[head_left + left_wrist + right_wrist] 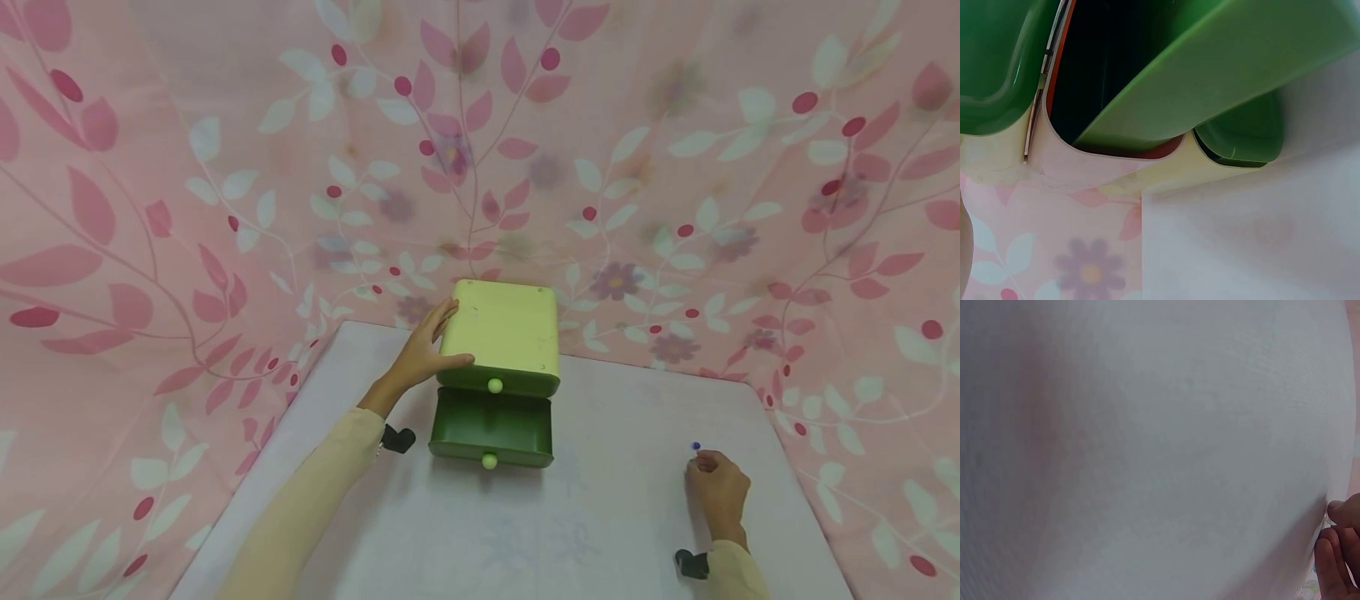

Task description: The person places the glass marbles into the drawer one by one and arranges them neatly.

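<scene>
A small light-green drawer cabinet (pixel 504 329) stands on the white table with one dark green drawer (pixel 491 425) pulled out; nothing shows inside that drawer in the head view. My left hand (pixel 431 346) rests against the cabinet's left side, fingers along it and thumb over the top's front edge. From the left wrist, the pulled-out drawer (pixel 1210 81) juts between two other green drawer fronts. Over to the right, my right hand (pixel 720 487) pinches a small blue-tipped object (pixel 696 446) between thumb and fingertips. Its exact kind I cannot tell.
A white-covered table (pixel 615 508) lies under the cabinet and my right hand. Pink floral cloth (pixel 510 167) hangs behind the table and along both sides, close behind the cabinet. Each wrist carries a black camera mount (pixel 692 564).
</scene>
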Action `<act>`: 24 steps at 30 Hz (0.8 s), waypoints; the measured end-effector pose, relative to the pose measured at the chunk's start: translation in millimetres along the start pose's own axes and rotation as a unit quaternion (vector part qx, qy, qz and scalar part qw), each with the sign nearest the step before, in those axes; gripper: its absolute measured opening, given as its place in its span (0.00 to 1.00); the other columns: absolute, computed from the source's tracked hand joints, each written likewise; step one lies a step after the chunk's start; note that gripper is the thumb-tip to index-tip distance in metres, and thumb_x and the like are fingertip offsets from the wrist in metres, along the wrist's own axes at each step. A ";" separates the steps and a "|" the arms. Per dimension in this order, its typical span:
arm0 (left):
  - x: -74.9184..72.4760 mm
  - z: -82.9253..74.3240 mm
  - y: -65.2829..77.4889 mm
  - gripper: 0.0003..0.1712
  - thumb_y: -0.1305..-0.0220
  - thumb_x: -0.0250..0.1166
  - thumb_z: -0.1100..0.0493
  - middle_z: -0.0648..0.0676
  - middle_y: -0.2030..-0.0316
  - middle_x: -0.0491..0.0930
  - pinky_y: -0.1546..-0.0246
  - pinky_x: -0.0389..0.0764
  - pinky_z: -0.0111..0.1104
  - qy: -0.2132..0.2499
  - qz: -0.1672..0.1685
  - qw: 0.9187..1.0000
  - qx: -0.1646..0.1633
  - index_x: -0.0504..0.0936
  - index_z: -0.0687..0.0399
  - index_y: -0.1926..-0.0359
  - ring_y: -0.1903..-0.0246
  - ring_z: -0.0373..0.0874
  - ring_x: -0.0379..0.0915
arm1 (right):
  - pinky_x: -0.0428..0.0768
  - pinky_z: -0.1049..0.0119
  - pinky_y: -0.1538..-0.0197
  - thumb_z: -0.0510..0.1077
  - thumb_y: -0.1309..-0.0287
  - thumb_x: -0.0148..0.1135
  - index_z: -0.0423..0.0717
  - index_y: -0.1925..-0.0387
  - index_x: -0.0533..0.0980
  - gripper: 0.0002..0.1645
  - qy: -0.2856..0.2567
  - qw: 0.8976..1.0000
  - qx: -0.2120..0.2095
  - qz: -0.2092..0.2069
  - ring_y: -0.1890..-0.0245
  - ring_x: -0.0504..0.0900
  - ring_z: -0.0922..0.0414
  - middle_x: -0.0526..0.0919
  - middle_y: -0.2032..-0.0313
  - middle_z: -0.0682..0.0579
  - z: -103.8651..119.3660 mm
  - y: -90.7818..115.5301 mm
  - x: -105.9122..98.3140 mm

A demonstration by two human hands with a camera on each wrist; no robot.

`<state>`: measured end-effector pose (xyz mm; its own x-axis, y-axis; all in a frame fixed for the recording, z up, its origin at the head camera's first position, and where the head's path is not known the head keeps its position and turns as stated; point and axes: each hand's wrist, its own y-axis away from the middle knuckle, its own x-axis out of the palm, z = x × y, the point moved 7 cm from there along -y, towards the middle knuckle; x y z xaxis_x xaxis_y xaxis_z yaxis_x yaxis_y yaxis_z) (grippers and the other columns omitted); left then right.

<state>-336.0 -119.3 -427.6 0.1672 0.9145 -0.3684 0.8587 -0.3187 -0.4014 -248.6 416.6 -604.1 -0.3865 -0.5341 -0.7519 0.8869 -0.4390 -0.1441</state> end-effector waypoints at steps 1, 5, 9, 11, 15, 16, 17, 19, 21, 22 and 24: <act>-0.2 -0.2 -0.1 0.65 0.49 0.77 0.47 0.60 0.25 0.50 0.28 0.54 0.41 -0.001 0.001 1.000 0.000 0.43 0.61 0.23 0.27 0.51 0.47 | 0.78 0.47 0.57 0.34 0.44 0.60 0.30 0.58 0.79 0.13 0.001 1.000 0.001 0.002 0.63 0.81 0.40 0.83 0.64 0.35 -0.3 -0.3 0.2; -1.5 -2.7 0.0 0.65 0.49 0.78 0.49 0.60 0.26 0.50 0.29 0.54 0.41 -0.002 0.003 1.000 0.000 0.44 0.62 0.23 0.27 0.52 0.47 | 0.78 0.46 0.56 0.35 0.43 0.59 0.30 0.56 0.79 0.14 0.004 1.000 0.012 0.010 0.61 0.81 0.40 0.83 0.63 0.34 -1.5 -1.5 1.7; -2.8 -4.2 -0.5 0.64 0.49 0.77 0.50 0.60 0.26 0.50 0.29 0.54 0.42 -0.001 0.003 1.000 0.001 0.44 0.62 0.23 0.27 0.52 0.47 | 0.78 0.45 0.53 0.36 0.40 0.57 0.30 0.53 0.78 0.16 -0.004 0.999 0.027 0.019 0.58 0.80 0.40 0.82 0.59 0.33 -0.7 -2.4 1.8; -2.4 -4.4 -0.8 0.64 0.49 0.77 0.49 0.60 0.26 0.50 0.29 0.55 0.42 -0.001 0.002 1.000 0.002 0.44 0.61 0.23 0.27 0.52 0.47 | 0.77 0.45 0.52 0.37 0.39 0.57 0.30 0.52 0.77 0.16 -0.009 0.999 0.033 0.020 0.57 0.79 0.40 0.82 0.58 0.32 0.4 -2.3 1.2; -1.6 -3.1 -1.5 0.65 0.49 0.77 0.48 0.60 0.25 0.50 0.29 0.54 0.41 -0.002 0.002 1.000 0.001 0.43 0.61 0.23 0.27 0.51 0.47 | 0.78 0.47 0.51 0.37 0.39 0.60 0.32 0.52 0.78 0.16 -0.019 1.000 0.022 0.005 0.56 0.80 0.41 0.82 0.56 0.34 8.5 -1.5 -2.2; -1.8 -3.9 -1.3 0.64 0.49 0.77 0.50 0.60 0.26 0.50 0.29 0.54 0.42 -0.003 0.002 1.000 0.000 0.44 0.61 0.23 0.27 0.51 0.47 | 0.79 0.48 0.52 0.37 0.39 0.61 0.33 0.52 0.79 0.15 -0.019 1.000 0.016 -0.001 0.56 0.81 0.42 0.82 0.56 0.34 11.4 -1.2 -3.1; -1.9 -4.7 -1.1 0.64 0.49 0.77 0.51 0.60 0.26 0.50 0.29 0.54 0.42 -0.004 0.002 1.000 0.000 0.44 0.62 0.24 0.27 0.52 0.47 | 0.80 0.50 0.53 0.37 0.40 0.62 0.33 0.53 0.79 0.15 -0.022 1.000 0.006 -0.009 0.56 0.81 0.42 0.83 0.56 0.35 14.9 -1.0 -4.3; -2.2 -6.1 -0.7 0.63 0.49 0.78 0.53 0.61 0.26 0.51 0.29 0.55 0.42 -0.008 0.004 1.000 -0.003 0.45 0.62 0.24 0.27 0.52 0.48 | 0.81 0.58 0.56 0.37 0.42 0.64 0.35 0.55 0.80 0.14 -0.026 0.999 -0.010 -0.025 0.58 0.82 0.44 0.84 0.57 0.37 21.7 -1.4 -6.8; -2.4 -8.1 0.2 0.62 0.49 0.77 0.57 0.61 0.26 0.52 0.29 0.55 0.42 -0.009 0.006 1.000 -0.006 0.46 0.62 0.24 0.28 0.52 0.48 | 0.81 0.70 0.60 0.36 0.43 0.66 0.36 0.56 0.81 0.13 -0.034 0.999 -0.022 -0.034 0.59 0.83 0.46 0.85 0.58 0.39 28.5 -2.0 -8.8; -2.7 -9.8 0.8 0.61 0.49 0.77 0.58 0.62 0.26 0.52 0.29 0.56 0.43 -0.009 0.006 1.000 -0.006 0.46 0.63 0.24 0.28 0.52 0.49 | 0.79 0.76 0.63 0.36 0.45 0.67 0.37 0.57 0.82 0.13 -0.041 0.998 -0.030 -0.039 0.60 0.83 0.47 0.85 0.59 0.39 32.7 -2.5 -9.8; -3.2 -9.7 1.2 0.61 0.49 0.77 0.58 0.61 0.26 0.52 0.29 0.55 0.44 -0.009 0.006 1.000 -0.007 0.46 0.62 0.24 0.28 0.52 0.49 | 0.73 0.86 0.66 0.35 0.47 0.69 0.37 0.58 0.83 0.13 -0.057 0.996 -0.046 -0.047 0.61 0.84 0.50 0.86 0.61 0.41 41.8 -3.8 -11.5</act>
<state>-330.8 -120.2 -418.7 0.1687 0.9056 -0.3891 0.8635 -0.3261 -0.3847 -258.1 394.1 -568.0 -0.4908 -0.5740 -0.6555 0.8625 -0.4263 -0.2726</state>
